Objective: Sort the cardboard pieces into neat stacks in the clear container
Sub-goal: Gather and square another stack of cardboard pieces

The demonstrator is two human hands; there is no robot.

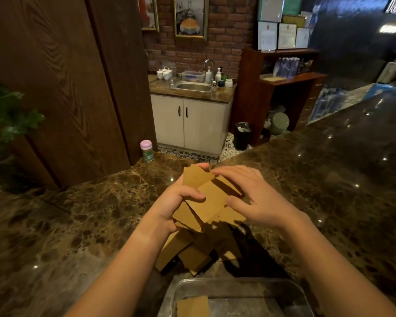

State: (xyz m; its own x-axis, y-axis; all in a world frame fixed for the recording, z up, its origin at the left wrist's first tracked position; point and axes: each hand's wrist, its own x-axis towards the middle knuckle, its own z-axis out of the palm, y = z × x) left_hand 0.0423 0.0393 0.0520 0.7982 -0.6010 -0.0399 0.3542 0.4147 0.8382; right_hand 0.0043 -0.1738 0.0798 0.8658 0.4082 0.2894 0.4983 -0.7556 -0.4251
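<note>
A fan of brown cardboard pieces (209,202) is lifted above the marble counter (66,225). My left hand (169,205) grips the bunch from the left, thumb across the top sheet. My right hand (256,197) pinches the bunch's right side, fingers curled over the upper edge. More cardboard pieces (188,252) lie in a loose heap on the counter below my hands. The clear container (290,291) stands at the bottom edge of the view, with one cardboard piece (192,307) lying flat in its left part.
A pink-lidded jar (146,150) stands at the counter's far edge by a wood-panelled wall. A green plant (7,117) is at the left. Beyond the counter are a sink cabinet (192,120), a black bin (242,136) and a wooden shelf unit.
</note>
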